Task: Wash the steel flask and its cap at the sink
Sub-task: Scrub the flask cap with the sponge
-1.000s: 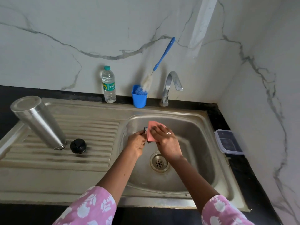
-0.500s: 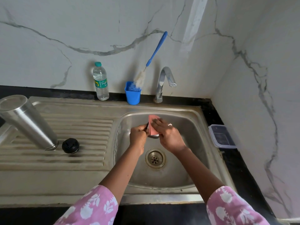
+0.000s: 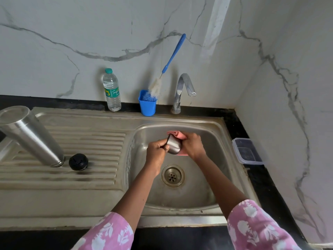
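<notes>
Stainless steel sink [image 3: 90,204] set into a black counter [image 3: 266,195], with a ribbed drainboard [image 3: 86,141] on the left, a deep basin [image 3: 201,188] on the right, and a round drain [image 3: 173,175] in the basin floor.

On the drainboard near its left end: steel flask [image 3: 30,134], standing mouth-down with its flat base up, inside hidden.

Along the marble wall behind the sink, left to right:
- clear water bottle [image 3: 111,91], green-capped and upright, fill level hard to judge
- blue cup [image 3: 147,105] holding a bottle brush [image 3: 162,76], bristles down inside the cup, blue handle slanting up to the right
- chrome tap [image 3: 182,91], just right of the cup

On the counter to the right of the basin: clear plastic box [image 3: 246,151], lid on, contents not to be made out.

Over the basin, above the drain:
- steel cap [image 3: 173,146], held between both hands and lying on its side, interior not visible
- left hand [image 3: 155,152], clenched on the cap, fingers and thumb pinching its rim
- right hand [image 3: 192,144], curled round a pink cloth [image 3: 177,135], pressing it against the cap's far side and underside

On the drainboard, just beside the flask's mouth: small black stopper [image 3: 78,161], well apart from both hands.
</notes>
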